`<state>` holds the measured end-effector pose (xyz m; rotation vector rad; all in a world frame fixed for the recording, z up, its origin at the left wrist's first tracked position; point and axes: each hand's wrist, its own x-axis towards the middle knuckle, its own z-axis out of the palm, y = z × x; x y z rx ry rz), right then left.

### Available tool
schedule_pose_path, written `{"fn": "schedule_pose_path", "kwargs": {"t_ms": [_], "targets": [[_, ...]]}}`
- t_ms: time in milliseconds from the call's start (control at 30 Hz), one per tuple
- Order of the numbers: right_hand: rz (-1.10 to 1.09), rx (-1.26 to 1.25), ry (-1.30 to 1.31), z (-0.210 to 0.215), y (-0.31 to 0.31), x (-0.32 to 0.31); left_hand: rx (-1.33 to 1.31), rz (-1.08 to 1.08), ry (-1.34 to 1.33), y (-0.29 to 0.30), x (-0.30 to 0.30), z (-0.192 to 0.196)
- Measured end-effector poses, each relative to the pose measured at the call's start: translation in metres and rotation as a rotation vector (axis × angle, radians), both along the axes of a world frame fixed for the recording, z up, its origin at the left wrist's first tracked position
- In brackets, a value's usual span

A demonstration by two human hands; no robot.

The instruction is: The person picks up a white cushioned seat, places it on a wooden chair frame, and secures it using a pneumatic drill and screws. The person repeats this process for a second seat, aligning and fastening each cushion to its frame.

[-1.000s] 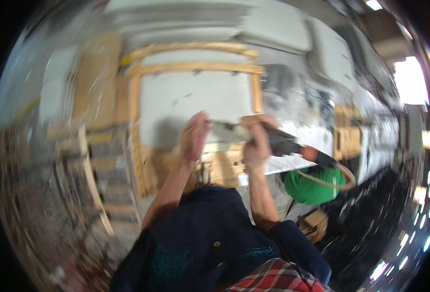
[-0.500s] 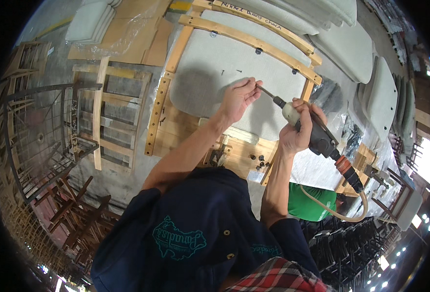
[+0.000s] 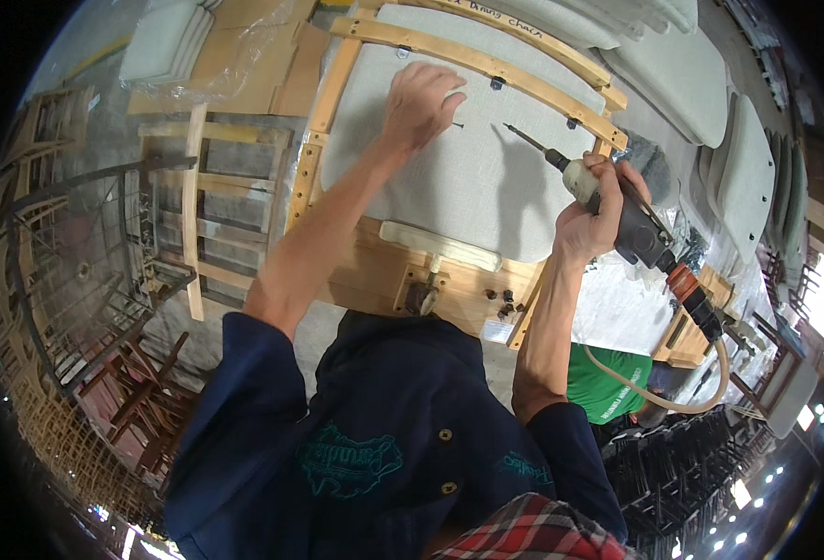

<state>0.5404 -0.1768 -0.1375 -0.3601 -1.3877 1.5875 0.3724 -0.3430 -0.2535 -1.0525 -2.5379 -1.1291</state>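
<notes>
My left hand (image 3: 419, 103) rests on a grey upholstered seat panel (image 3: 449, 187), fingers bent beside a small dark screw (image 3: 457, 124) standing on the fabric. A pale wooden chair frame (image 3: 473, 61) lies over the panel. My right hand (image 3: 599, 210) grips a pneumatic screwdriver (image 3: 631, 219) with a cream front and grey body. Its long thin bit (image 3: 524, 138) points up-left toward the screw but stays clear of it. A tan air hose (image 3: 673, 397) hangs from the tool's red rear fitting.
A wooden jig (image 3: 449, 289) with several dark screws lies under the panel's near edge. Grey cushions (image 3: 701, 75) are stacked at the right, wooden chair frames (image 3: 207, 205) and cardboard at the left. A person in a green shirt (image 3: 608, 383) is at the lower right.
The view has steadied and closed in on the panel. My left hand moved up the fabric to the screw. My right hand brought the screwdriver nearer, bit aimed at the screw.
</notes>
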Motion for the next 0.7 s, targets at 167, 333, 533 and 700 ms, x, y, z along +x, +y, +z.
{"fn": "schedule_pose_path", "kwargs": {"t_ms": [167,333,533,700], "targets": [[0.026,0.011,0.019,0.002,0.005,-0.016,-0.090,-0.051,0.187,0.037,-0.029,-0.016],[-0.018,0.018,-0.100,-0.004,0.013,-0.041,-0.129,-0.119,0.175,0.050,-0.043,-0.028],[0.025,0.074,-0.122,-0.014,0.018,-0.067,-0.106,-0.147,0.105,0.051,-0.045,-0.027],[0.034,0.054,-0.176,-0.013,0.015,-0.080,-0.076,-0.138,0.071,0.050,-0.044,-0.026]]}}
